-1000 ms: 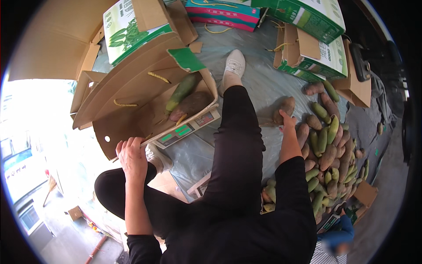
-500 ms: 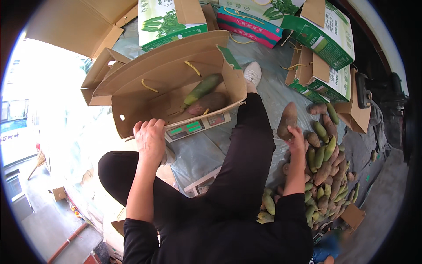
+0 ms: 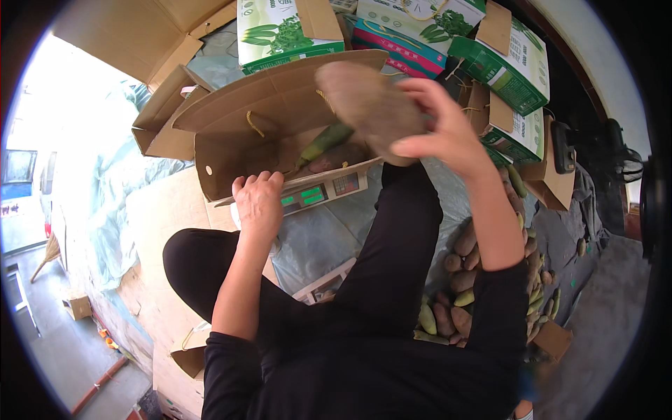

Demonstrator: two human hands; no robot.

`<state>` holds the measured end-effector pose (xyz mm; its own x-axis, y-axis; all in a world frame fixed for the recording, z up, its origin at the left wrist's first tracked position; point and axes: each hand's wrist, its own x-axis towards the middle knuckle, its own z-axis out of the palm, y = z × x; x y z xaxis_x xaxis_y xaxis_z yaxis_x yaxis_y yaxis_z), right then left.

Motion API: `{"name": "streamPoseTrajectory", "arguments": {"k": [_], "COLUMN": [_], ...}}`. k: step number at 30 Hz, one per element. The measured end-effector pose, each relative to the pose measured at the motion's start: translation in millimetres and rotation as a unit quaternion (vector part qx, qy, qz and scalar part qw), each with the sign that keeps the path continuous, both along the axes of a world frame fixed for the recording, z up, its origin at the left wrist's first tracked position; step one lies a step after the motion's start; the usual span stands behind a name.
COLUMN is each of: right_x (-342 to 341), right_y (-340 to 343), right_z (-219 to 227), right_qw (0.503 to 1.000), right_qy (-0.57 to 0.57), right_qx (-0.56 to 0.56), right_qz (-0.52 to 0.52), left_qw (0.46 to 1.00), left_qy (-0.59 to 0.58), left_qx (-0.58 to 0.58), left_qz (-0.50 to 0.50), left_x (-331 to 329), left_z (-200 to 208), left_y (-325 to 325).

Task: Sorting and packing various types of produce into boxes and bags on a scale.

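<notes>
My right hand [image 3: 451, 133] grips a large soil-brown radish [image 3: 367, 108], blurred by motion, in the air over the right end of an open cardboard box [image 3: 217, 126]. Curled over the box's near edge, my left hand [image 3: 259, 206] holds it at the left. Inside the box lie a long green radish [image 3: 323, 145] and a reddish-brown one [image 3: 327, 162], partly covered by the near wall. Under the box's near side shows a scale [image 3: 308, 197] with lit green displays.
To the right of my leg, a pile of green and brown radishes [image 3: 464, 281] covers the floor, partly hidden by my right arm. Printed green-and-white cartons [image 3: 507, 73] stand at the back and right. A broom [image 3: 49, 255] leans at the far left.
My right hand has carried the brown radish from beside the pile up and leftward over the box. My left hand keeps its hold on the near edge. The view has shifted slightly.
</notes>
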<state>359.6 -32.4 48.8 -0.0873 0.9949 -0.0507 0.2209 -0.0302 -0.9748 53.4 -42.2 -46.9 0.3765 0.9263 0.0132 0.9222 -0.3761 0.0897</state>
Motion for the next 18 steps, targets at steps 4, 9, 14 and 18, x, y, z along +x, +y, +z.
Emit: {"name": "streamPoseTrajectory", "arguments": {"k": [4,9,14,18], "right_x": [-61,-125,-173,-192], "right_y": [48,83,105,115], "right_z": [-36,-90,-121,-152], "right_qw": [0.991,0.935,0.879,0.867], "right_qy": [-0.111,-0.299,-0.395,-0.424], "right_qx": [-0.015,-0.059,-0.081,-0.049], "right_qz": [0.08,0.179,0.257,0.256], "left_qw": [1.0,1.0,1.0,1.0], "left_qy": [-0.008,-0.017,-0.005,-0.005], "left_qx": [0.004,0.013,0.012,0.009], "left_qz": [-0.008,-0.001,0.002,-0.002], "left_x": [4,6,3,6], "left_z": [1,-1,-2,-3], "left_y": [1,0,-2,0]}}
